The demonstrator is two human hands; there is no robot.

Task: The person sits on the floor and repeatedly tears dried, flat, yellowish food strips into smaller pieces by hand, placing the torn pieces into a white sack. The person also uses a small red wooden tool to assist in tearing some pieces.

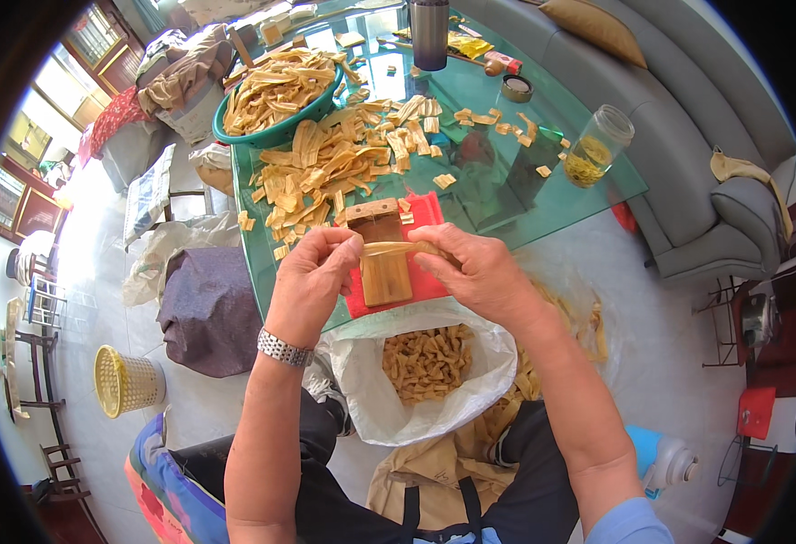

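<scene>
My left hand (pixel 321 267) pinches one end of a long tan dried strip (pixel 381 247), and my right hand (pixel 466 267) grips its other end. The strip is held level over a wooden cutting block (pixel 384 281), which has a raised wooden bar (pixel 371 211) at its back and rests on a red board (pixel 423 208) at the glass table's near edge. Just below, a white woven sack (pixel 361 399) stands open with many short cut pieces (pixel 427 363) inside.
The glass table (pixel 516 218) holds a heap of strips (pixel 298 177), a teal basin (pixel 234 134) of strips, a steel tumbler (pixel 429 32) and a jar (pixel 597 145). A grey sofa (pixel 688 199) is at right; a covered bundle (pixel 207 308) and wastebasket (pixel 128 379) at left.
</scene>
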